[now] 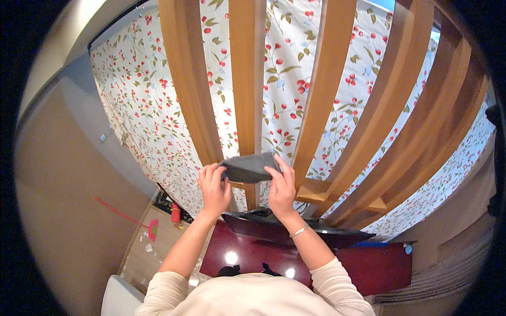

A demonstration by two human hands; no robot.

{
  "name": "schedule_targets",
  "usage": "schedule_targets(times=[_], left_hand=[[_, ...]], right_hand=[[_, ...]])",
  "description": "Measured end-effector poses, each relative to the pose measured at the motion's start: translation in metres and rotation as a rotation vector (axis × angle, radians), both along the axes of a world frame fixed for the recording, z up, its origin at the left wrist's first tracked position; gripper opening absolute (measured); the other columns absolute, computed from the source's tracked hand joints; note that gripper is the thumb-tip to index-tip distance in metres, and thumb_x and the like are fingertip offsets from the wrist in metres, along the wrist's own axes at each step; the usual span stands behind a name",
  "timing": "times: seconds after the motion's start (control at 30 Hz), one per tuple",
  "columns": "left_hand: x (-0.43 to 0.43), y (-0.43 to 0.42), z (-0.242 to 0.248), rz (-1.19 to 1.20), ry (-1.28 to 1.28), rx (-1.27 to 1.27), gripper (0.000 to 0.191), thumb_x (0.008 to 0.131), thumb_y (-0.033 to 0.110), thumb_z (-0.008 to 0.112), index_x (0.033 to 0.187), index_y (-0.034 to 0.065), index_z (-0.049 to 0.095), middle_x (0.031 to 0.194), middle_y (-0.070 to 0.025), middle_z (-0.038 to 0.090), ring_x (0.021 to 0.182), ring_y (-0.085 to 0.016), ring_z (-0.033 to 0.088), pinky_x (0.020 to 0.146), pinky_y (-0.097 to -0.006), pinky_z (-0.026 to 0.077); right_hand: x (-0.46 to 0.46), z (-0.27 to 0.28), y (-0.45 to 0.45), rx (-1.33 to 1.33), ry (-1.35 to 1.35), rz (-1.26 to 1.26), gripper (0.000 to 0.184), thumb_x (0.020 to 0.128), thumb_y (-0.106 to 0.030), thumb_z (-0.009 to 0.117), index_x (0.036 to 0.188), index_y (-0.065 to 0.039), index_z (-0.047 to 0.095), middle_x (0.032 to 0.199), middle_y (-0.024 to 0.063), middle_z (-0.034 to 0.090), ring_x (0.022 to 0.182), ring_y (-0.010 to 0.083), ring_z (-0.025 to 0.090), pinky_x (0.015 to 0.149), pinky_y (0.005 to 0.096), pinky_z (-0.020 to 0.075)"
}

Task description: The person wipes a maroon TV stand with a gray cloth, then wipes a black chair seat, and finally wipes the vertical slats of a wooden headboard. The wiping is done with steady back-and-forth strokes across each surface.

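Observation:
A dark grey piece of cloth (250, 168), possibly a sock, is stretched sideways between my two hands in the middle of the view. My left hand (214, 185) pinches its left end between thumb and fingers. At its right end, my right hand (282, 183) grips the edge with thumb and fingers; a silvery bangle is on that wrist. Both arms reach forward in cream sleeves. Behind the cloth stand upright wooden slats (246, 79), and beyond them hangs a white curtain (290, 71) with red cherries and green leaves.
Below my hands, a dark flat screen (276, 233) stands on a glossy dark red tabletop (367, 268). A pink fly swatter (152, 230) and a red cylindrical object (175, 213) are at the lower left, beside the brown wall. A white rounded surface (120, 296) shows at bottom left.

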State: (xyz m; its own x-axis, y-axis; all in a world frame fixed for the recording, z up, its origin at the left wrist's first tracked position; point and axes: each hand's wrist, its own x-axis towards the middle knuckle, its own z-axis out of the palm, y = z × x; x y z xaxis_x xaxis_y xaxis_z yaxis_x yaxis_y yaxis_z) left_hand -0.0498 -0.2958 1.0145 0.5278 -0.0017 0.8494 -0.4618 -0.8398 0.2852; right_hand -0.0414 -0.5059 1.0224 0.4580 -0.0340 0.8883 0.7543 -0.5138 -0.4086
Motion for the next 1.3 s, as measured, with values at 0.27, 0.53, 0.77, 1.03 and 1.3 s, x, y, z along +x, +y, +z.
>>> schedule_targets(times=[0.27, 0.53, 0.77, 1.03, 1.3], left_hand=[[0.086, -0.015, 0.089, 0.011, -0.207, -0.015, 0.058, 0.081, 0.003, 0.071, 0.137, -0.0004, 0.056, 0.148, -0.0251, 0.043, 0.136, -0.045, 0.040, 0.118, -0.0594, 0.026], [0.106, -0.031, 0.017, -0.359, 0.098, -0.314, 0.048, 0.097, 0.007, 0.058, 0.141, -0.0106, 0.049, 0.142, -0.0316, 0.047, 0.132, -0.049, 0.046, 0.114, -0.0545, 0.035], [0.116, -0.023, 0.026, -0.523, -0.040, -0.188, 0.058, 0.104, 0.011, 0.051, 0.152, -0.0147, 0.031, 0.156, -0.0360, 0.035, 0.147, -0.051, 0.034, 0.123, -0.0529, 0.026], [0.154, -0.031, 0.107, -0.889, 0.103, -0.412, 0.072, 0.103, 0.011, 0.050, 0.161, -0.0086, 0.012, 0.164, -0.0294, 0.027, 0.151, -0.045, 0.031, 0.124, -0.0495, 0.024], [0.135, -0.021, -0.022, -0.851, 0.335, -0.344, 0.075, 0.106, 0.018, 0.050, 0.162, -0.0076, 0.006, 0.168, -0.0321, 0.013, 0.156, -0.046, 0.018, 0.127, -0.0506, 0.017]], right_hand=[[0.077, 0.075, 0.027, 0.072, -0.173, -0.182, 0.037, 0.089, 0.014, 0.054, 0.121, 0.001, 0.069, 0.145, 0.0177, 0.057, 0.135, 0.0368, 0.052, 0.114, 0.0459, 0.0411], [0.075, 0.013, 0.065, 0.090, 0.144, -0.104, 0.046, 0.100, -0.009, 0.053, 0.144, 0.005, 0.053, 0.156, 0.0215, 0.047, 0.145, 0.0382, 0.041, 0.121, 0.0466, 0.0279], [0.095, 0.030, 0.092, 0.448, 0.290, 0.149, 0.058, 0.105, -0.012, 0.046, 0.158, 0.006, 0.032, 0.162, 0.0226, 0.038, 0.152, 0.0353, 0.032, 0.126, 0.0445, 0.0232], [0.126, 0.090, 0.082, 0.257, 0.058, 0.088, 0.062, 0.109, -0.018, 0.042, 0.163, 0.005, 0.021, 0.167, 0.0206, 0.029, 0.154, 0.0324, 0.029, 0.126, 0.0427, 0.0209], [0.106, -0.040, 0.092, 0.565, 0.504, 0.093, 0.060, 0.112, -0.023, 0.041, 0.164, 0.001, 0.022, 0.165, 0.0146, 0.034, 0.149, 0.0222, 0.035, 0.123, 0.0359, 0.0267]])
